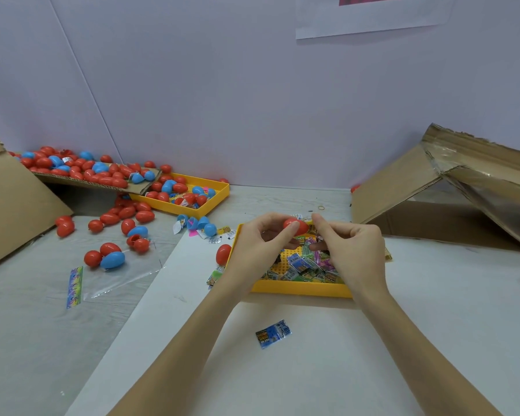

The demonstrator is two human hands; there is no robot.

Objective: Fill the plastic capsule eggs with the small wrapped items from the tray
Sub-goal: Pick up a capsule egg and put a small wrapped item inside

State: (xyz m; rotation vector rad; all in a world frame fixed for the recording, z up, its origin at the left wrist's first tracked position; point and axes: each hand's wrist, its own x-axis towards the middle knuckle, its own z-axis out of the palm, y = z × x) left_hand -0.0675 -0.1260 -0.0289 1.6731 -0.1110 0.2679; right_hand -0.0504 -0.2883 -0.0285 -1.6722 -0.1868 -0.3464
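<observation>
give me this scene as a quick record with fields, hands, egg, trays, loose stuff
left hand: left hand pinches the red plastic capsule egg
right hand: right hand holds the egg's other end
egg position: above the near yellow plastic tray
near tray contents: small wrapped packets
far tray: second yellow plastic tray holding red and blue eggs
loose packet: blue wrapped packet on the white sheet
beside near tray: single red egg
right side: opened cardboard box

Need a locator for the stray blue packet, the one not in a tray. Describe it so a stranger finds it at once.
Start at the yellow plastic tray of wrapped items under the hands. Come toward the camera onto the white sheet: the small blue wrapped packet lies there between the forearms. It lies alone, while the other packets are piled in that tray or scattered beside it.
</observation>
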